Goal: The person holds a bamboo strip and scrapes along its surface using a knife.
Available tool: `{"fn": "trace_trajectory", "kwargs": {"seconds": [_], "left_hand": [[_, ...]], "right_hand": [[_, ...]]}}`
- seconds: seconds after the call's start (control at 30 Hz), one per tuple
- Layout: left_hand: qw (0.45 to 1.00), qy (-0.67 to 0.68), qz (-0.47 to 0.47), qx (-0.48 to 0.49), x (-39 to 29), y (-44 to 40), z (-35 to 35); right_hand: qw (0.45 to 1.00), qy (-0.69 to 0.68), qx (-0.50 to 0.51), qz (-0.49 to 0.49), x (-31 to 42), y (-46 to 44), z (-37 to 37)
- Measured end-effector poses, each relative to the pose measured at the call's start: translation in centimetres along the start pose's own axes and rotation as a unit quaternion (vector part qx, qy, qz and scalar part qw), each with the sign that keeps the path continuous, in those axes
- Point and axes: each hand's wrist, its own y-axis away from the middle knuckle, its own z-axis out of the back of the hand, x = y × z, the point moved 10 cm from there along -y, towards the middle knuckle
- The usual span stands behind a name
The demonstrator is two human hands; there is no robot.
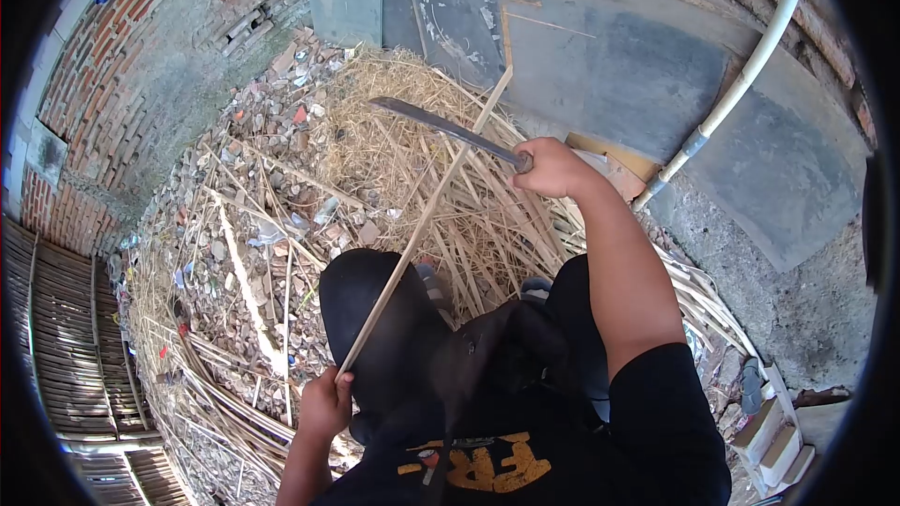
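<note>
My left hand [324,403] is closed around the lower end of a long bamboo strip [419,232], beside my left knee. The strip slants up and away to the right, across my thigh, toward the grey panels. In my right hand [551,169] is the handle of a machete [441,125], its dark blade pointing to the left. The blade crosses the strip near its far part; whether they touch I cannot tell. Below the blade, between my knees and the wall, lies a heap of bamboo strips and shavings [478,225].
Rubble and litter [253,169] cover the ground on the left, up to a brick wall [178,66]. Grey panels [600,66] lean at the back, with a white pipe [750,66] slanting in front. A bamboo slat fence [66,337] stands far left. More strips [234,417] lie at lower left.
</note>
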Motion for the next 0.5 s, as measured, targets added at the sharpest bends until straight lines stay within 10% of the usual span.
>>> {"fn": "trace_trajectory", "kwargs": {"seconds": [0.23,0.37,0.5], "left_hand": [[1.0,0.024,-0.01,0.006,-0.4,1.0,0.5],[0.998,-0.055,0.018,0.002,2.8,2.6,3.6],[0.998,-0.048,0.024,-0.008,4.5,3.3,4.5]], "right_hand": [[0.97,0.226,0.088,0.02,7.2,3.4,-2.1],[0.991,0.044,-0.026,-0.123,-0.2,0.6,0.2],[0.994,0.066,-0.06,-0.066,-1.1,0.2,0.8]]}}
